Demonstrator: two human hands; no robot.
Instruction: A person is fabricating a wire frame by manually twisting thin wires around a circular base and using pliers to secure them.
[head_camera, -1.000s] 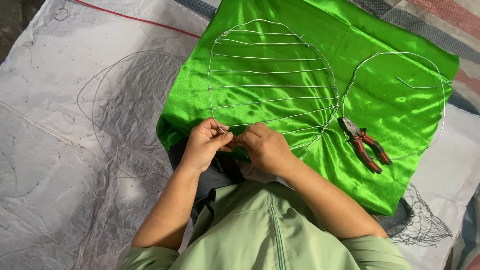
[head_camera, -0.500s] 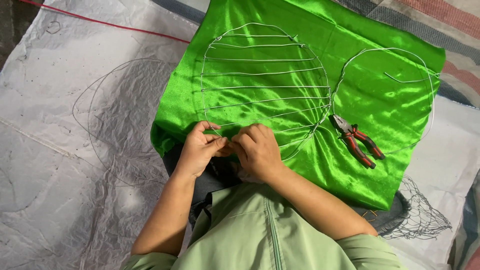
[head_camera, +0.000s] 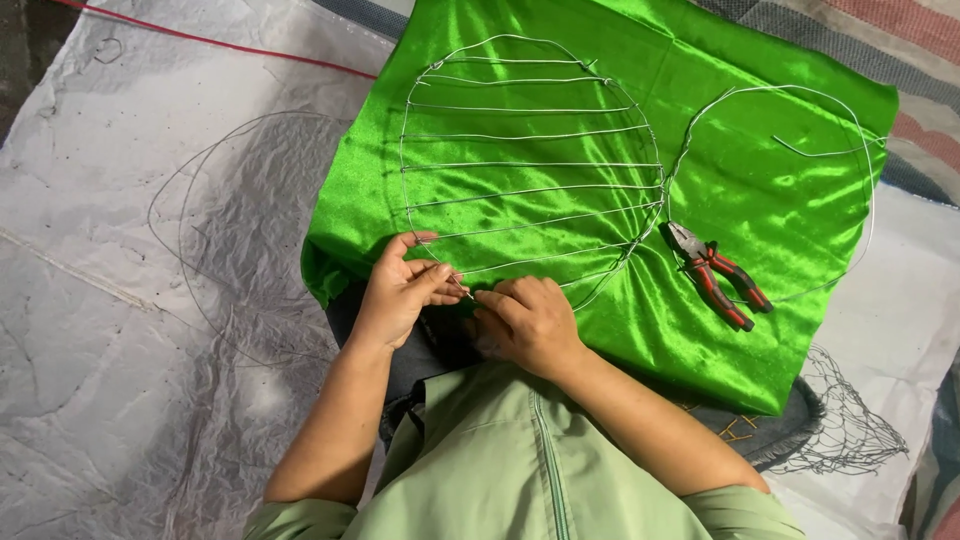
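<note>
A round wire frame with several cross wires lies on shiny green cloth. My left hand pinches the frame's lower rim between thumb and fingers. My right hand is closed just to the right of it, fingertips on the same stretch of wire. Both hands meet at the near edge of the green cloth. A second, plain wire loop joins the frame on its right.
Red-handled pliers lie on the cloth right of my hands. Loose thin wire curls on the white plastic sheet at the left. Wire mesh lies at the lower right. A red cord runs along the top left.
The view has shifted slightly, so the cloth and frame sit further left. My hands stay together at the lower rim, with small finger movements on the wire.
</note>
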